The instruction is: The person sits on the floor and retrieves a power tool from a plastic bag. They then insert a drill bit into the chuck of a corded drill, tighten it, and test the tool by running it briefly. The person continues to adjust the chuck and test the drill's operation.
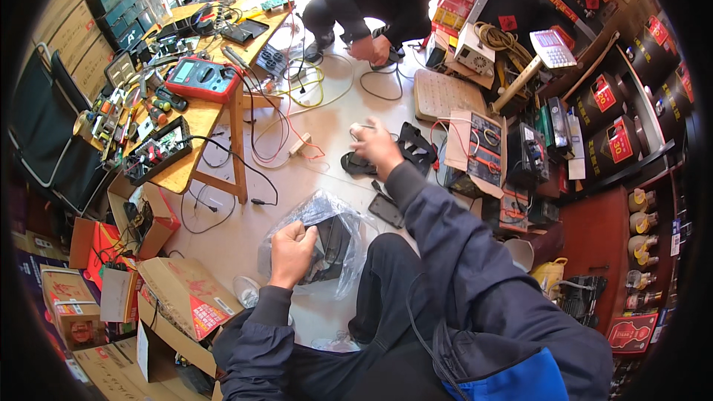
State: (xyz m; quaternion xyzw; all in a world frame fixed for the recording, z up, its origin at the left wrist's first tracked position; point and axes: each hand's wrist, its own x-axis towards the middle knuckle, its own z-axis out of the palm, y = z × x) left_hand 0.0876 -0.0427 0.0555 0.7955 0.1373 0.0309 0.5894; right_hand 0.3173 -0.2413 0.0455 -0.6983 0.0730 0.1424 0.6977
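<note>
My left hand (292,254) is closed in a fist on the rim of a clear plastic bag (350,271) standing on the floor between my legs. Dark objects (330,241) lie inside the bag; the film blurs their kind. My right hand (377,150) is stretched forward over the floor, its fingers curled. Something small and pale shows at its fingertips, too blurred to name. Below and beside that hand lie black strap-like items (417,147). A flat dark rectangular piece (386,210) rests on the floor between the right forearm and the bag.
A wooden table (212,115) at left carries a red multimeter (203,79), tools and circuit parts. Cables and a power strip (300,145) cross the floor. Another person (375,0) crouches ahead. Cardboard boxes (178,289) crowd the left; an open carton (475,152) and shelves stand right.
</note>
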